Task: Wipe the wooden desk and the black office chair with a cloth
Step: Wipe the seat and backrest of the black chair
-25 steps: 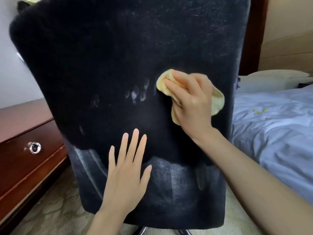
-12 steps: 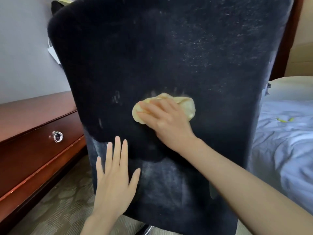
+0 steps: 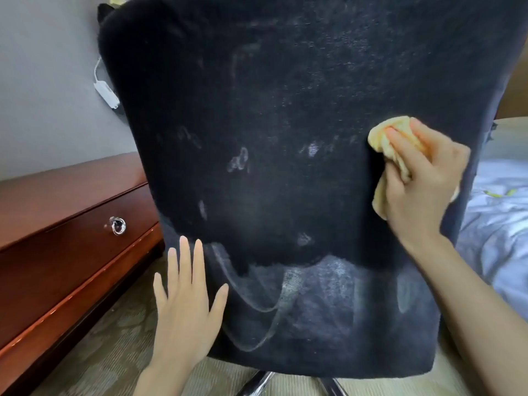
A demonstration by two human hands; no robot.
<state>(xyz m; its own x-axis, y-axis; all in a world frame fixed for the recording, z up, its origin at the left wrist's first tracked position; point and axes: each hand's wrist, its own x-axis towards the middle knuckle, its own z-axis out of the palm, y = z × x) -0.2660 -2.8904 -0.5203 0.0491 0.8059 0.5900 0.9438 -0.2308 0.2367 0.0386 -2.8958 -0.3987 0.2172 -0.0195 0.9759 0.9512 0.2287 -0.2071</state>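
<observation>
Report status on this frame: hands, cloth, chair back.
Right hand grips yellow cloth on chair back, right side. Left hand flat on lower left edge. Pale marks remain low. Nothing in the way.

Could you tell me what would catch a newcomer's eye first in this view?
The black chair back fills the frame, streaked pale across its lower part. The right hand presses a yellow cloth to its right side; the left hand lies flat at its lower left edge.

The right hand (image 3: pixel 423 181) has swept the crumpled yellow cloth (image 3: pixel 391 138) from the middle of the black fabric chair back (image 3: pixel 285 110) toward its right edge.
</observation>
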